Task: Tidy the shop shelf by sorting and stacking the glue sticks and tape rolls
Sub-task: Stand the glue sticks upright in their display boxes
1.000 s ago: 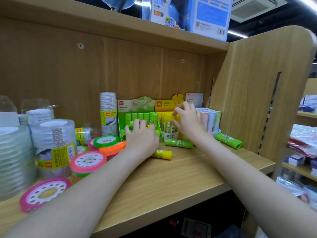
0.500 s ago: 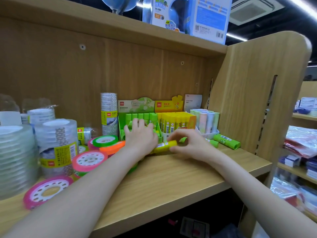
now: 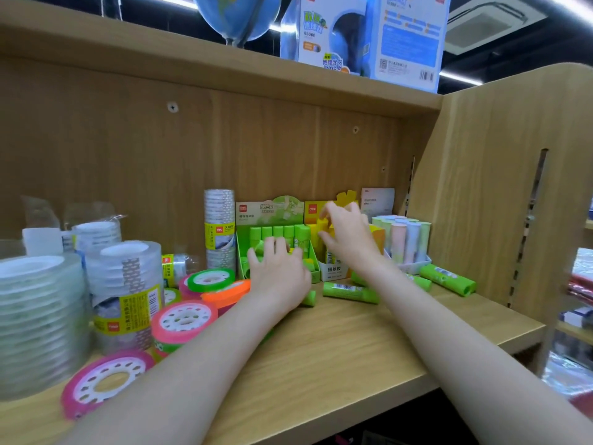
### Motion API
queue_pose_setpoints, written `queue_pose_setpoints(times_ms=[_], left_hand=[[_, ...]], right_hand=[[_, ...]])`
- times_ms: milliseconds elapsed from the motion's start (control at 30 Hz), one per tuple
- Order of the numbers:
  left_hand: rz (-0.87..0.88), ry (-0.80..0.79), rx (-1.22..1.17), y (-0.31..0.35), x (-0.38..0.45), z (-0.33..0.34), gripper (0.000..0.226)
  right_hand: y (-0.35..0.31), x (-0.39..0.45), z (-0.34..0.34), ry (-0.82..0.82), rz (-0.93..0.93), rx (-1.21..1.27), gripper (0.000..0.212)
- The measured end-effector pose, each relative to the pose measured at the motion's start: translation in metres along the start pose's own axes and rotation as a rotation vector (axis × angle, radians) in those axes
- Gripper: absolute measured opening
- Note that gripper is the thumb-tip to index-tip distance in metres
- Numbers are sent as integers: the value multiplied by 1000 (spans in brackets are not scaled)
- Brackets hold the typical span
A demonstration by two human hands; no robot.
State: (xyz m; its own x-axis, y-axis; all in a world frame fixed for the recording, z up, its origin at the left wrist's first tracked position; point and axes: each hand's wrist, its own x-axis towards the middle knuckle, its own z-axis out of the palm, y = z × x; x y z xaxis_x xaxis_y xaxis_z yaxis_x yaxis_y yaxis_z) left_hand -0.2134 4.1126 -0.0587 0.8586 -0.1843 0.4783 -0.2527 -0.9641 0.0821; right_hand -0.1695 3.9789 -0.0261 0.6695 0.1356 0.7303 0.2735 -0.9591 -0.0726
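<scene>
Right hand (image 3: 348,239) fingers pinch a yellow glue stick (image 3: 322,228) – left hand (image 3: 278,274) relaxed; three green sticks (image 3: 351,292) lie loose

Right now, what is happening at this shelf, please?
A person is tidying glue sticks on a wooden shelf. The right hand pinches a yellow glue stick at the yellow display box, apparently slotting it in among the others. The left hand rests against the front of the green glue stick box. Several green glue sticks lie loose on the shelf beside the boxes, not yet sorted. Coloured tape rolls sit in a loose pile to the left.
</scene>
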Motion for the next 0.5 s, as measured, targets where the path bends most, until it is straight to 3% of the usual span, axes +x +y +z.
queue_pose_setpoints(times_ms=[133,367,500], left_hand=[[-1,4,5,0,0,0,36],[-59,35,17,1,-1,0,41],[-111,24,37,3,0,-1,41]], right_hand=[[0,-1,7,-40,5,-126,26],[1,3,11,-139,64,-28,30],[7,-7,3,68,24,96,35]])
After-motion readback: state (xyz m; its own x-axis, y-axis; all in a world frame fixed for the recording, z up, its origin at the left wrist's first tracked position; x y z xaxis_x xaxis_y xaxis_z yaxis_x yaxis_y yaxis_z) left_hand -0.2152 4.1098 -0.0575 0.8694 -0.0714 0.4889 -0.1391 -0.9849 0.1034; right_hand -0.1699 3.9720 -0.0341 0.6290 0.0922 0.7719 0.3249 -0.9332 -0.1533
